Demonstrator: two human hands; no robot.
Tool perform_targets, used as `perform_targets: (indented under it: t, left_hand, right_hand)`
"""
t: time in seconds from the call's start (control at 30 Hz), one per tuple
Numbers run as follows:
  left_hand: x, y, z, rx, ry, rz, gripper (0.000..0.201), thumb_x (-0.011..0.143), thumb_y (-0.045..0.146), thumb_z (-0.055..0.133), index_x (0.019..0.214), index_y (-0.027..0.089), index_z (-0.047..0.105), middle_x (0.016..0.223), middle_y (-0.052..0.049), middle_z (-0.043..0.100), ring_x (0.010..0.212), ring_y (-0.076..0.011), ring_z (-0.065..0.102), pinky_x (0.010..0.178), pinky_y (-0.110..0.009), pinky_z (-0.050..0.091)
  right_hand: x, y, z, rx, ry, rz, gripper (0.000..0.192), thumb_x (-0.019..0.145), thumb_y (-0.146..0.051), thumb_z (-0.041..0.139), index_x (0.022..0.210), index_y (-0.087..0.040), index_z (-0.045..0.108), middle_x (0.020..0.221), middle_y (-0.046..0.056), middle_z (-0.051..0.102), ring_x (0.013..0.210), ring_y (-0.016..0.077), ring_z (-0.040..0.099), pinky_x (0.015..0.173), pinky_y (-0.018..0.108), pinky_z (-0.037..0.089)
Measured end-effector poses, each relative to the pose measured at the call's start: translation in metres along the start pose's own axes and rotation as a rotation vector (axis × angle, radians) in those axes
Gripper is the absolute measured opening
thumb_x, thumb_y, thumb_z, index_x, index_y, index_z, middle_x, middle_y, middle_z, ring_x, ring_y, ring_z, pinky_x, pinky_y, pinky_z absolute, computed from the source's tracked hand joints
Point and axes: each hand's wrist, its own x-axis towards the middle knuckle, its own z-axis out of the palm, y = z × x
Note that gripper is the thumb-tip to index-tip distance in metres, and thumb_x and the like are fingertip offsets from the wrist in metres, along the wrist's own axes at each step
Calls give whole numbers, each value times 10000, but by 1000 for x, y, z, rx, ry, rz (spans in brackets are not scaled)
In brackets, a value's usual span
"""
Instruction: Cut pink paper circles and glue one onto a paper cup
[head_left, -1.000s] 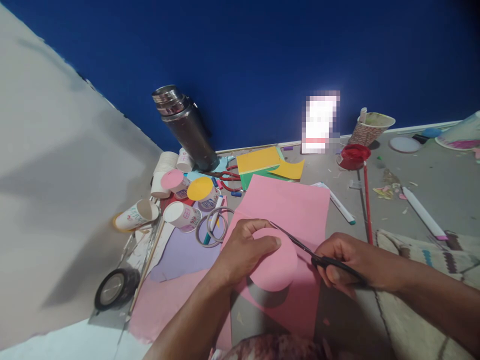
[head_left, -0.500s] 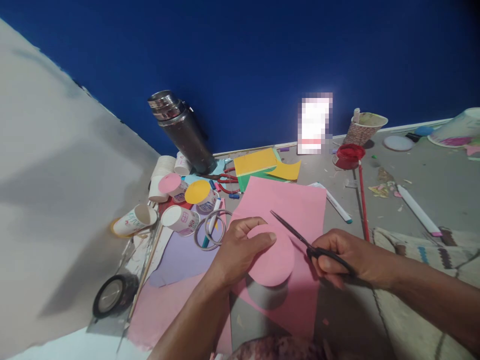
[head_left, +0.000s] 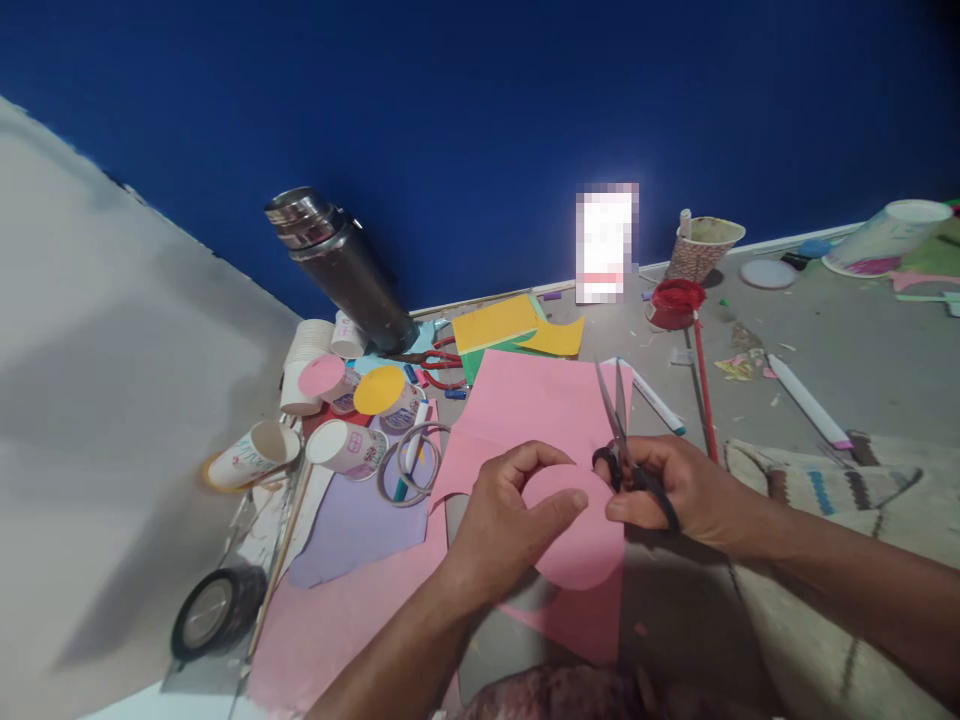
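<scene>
My left hand (head_left: 517,525) pinches a round pink paper disc (head_left: 581,550), thumb on top and fingers beneath. Wrapped around the black handles of a pair of scissors (head_left: 619,420) is my right hand (head_left: 667,490). The blades point away from me and stand slightly apart; neither blade is on the disc. My right fingertips are at the disc's right edge; whether they grip it I cannot tell. Under both hands lies a larger pink sheet (head_left: 525,400) with a curved cut at its left side.
To the left are paper cups, one with a yellow disc (head_left: 379,390) on top, grey rings (head_left: 405,470) and purple paper (head_left: 360,535). A dark flask (head_left: 352,280) stands behind. A marker (head_left: 806,400), a red pot (head_left: 675,305) and cloth (head_left: 810,560) lie right.
The scissors have turned upright and their blades have parted. My right hand has come closer to the disc, and my left hand has moved right with it. The whole view has shifted slightly.
</scene>
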Motion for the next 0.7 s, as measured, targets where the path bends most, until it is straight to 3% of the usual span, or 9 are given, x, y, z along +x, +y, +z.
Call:
perform_targets:
  t: [0.13,0.27,0.4,0.57,0.7]
  left_hand:
    - [0,-4,4,-225,-22,-34,246,718,251,799,941,177,727,928,-48,728,886,-202,641,813,-284,500]
    - [3,-10,4,-420,-5,-110,300,705,336,843,915,158,725,895,-59,735,819,-195,656,796,-307,522]
    - [3,-12,4,-434,88,-148,272,694,343,855,809,159,692,771,-16,699,710,-148,619,693,-256,496]
    - [3,-14,2,-480,76,-144,241,720,316,834,796,163,665,743,12,663,696,-127,604,688,-242,482]
    - [3,-14,-4,-514,99,-128,225,735,276,820,754,159,629,693,29,637,614,-93,575,613,-207,455]
  right_hand:
    - [-1,0,2,-44,167,-42,317,648,-400,834,744,-194,614,622,-62,463,564,104,377,522,234,333]
    - [3,0,1,-5,255,-45,350,639,-440,824,728,-199,586,631,-53,482,564,108,395,518,234,348]
    - [3,-1,3,6,126,-6,372,633,-462,833,698,-178,601,630,-39,494,576,109,401,510,229,336]
    - [1,0,2,67,-85,55,415,636,-495,853,732,-153,640,638,-16,582,583,114,459,532,226,357]
    - [0,3,-5,62,-230,45,501,737,-633,761,715,-148,637,602,11,620,522,102,461,508,226,330]
